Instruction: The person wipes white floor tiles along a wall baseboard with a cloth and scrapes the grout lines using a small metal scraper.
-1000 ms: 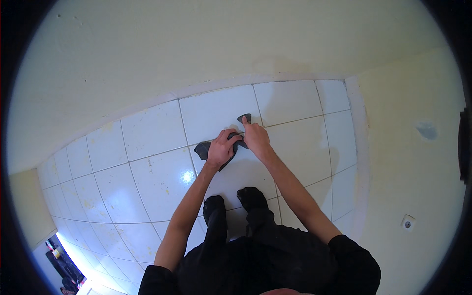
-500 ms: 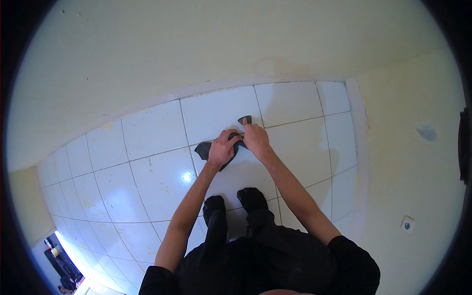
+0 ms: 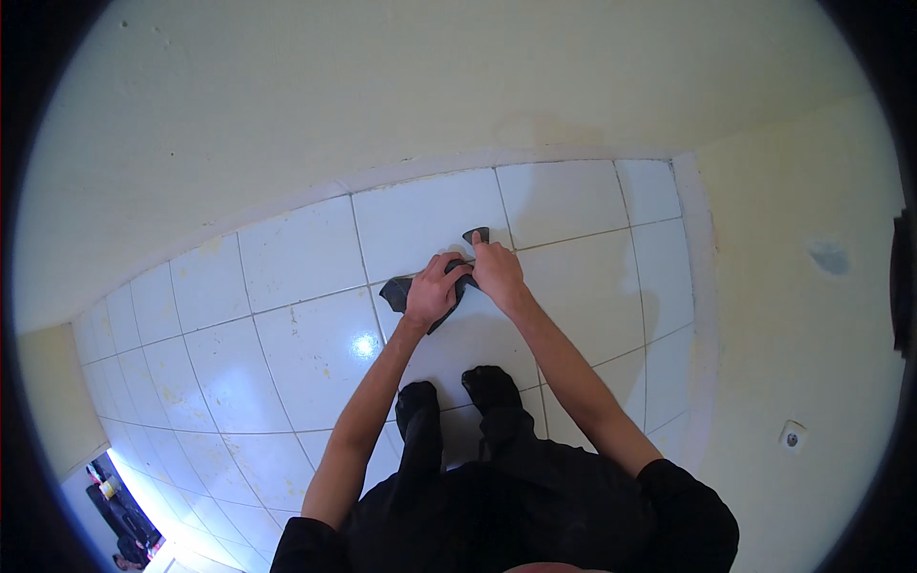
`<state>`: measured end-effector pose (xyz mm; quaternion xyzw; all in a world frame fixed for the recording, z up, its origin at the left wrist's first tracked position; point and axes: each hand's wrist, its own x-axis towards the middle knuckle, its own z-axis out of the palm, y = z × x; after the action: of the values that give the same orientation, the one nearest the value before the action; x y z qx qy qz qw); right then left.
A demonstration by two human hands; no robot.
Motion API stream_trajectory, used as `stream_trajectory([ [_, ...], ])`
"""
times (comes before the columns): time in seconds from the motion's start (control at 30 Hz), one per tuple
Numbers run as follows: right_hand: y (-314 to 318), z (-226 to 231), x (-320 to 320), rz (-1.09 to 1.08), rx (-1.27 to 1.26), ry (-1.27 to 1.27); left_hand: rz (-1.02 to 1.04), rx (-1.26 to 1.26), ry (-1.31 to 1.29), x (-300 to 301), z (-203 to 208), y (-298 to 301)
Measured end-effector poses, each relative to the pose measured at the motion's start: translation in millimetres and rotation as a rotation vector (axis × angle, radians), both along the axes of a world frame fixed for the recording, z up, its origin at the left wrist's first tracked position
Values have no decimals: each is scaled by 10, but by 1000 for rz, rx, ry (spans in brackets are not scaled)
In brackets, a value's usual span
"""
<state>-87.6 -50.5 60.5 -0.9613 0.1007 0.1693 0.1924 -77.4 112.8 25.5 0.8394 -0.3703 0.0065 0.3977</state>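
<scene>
My right hand (image 3: 499, 270) is closed round a dark scraper with a flared, roughly triangular blade (image 3: 476, 234), a finger or thumb laid along it. The blade points toward the far wall, over the white tiles; whether it touches them I cannot tell. Close beside it on the left, my left hand (image 3: 435, 291) grips a dark cloth (image 3: 396, 292). One end of the cloth sticks out to the left, and another part hangs below the hand. The fingers meet near the right hand, where the cloth and the scraper's handle are partly hidden.
Below my hands are my feet in black socks (image 3: 492, 387) on the white tiled floor (image 3: 296, 353). Yellowish stains mark the tiles at left. A pale wall (image 3: 382, 86) runs along the far side, another wall with a socket (image 3: 793, 435) at right. Dark objects (image 3: 122, 516) lie at lower left.
</scene>
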Motion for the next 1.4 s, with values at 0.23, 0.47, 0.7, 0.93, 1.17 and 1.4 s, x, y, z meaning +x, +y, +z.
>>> stream_trajectory([
  [0.23, -38, 30, 16, 19, -5, 9, -2, -7, 19, 3, 14, -7],
  [0.47, -42, 13, 9, 8, -15, 3, -1, -21, 19, 9, 11, -7],
  [0.7, -76, -6, 7, 44, -17, 26, -6, -6, 20, 3, 23, 2],
  [0.93, -47, -53, 20, -21, 1, 11, 4, -5, 21, -1, -2, -13],
  [1.17, -44, 27, 18, 14, -12, -9, 0, -4, 34, -1, 6, -2],
  [1.4, -68, 4, 4, 17, -26, -34, 1, -10, 38, 1, 25, 4],
])
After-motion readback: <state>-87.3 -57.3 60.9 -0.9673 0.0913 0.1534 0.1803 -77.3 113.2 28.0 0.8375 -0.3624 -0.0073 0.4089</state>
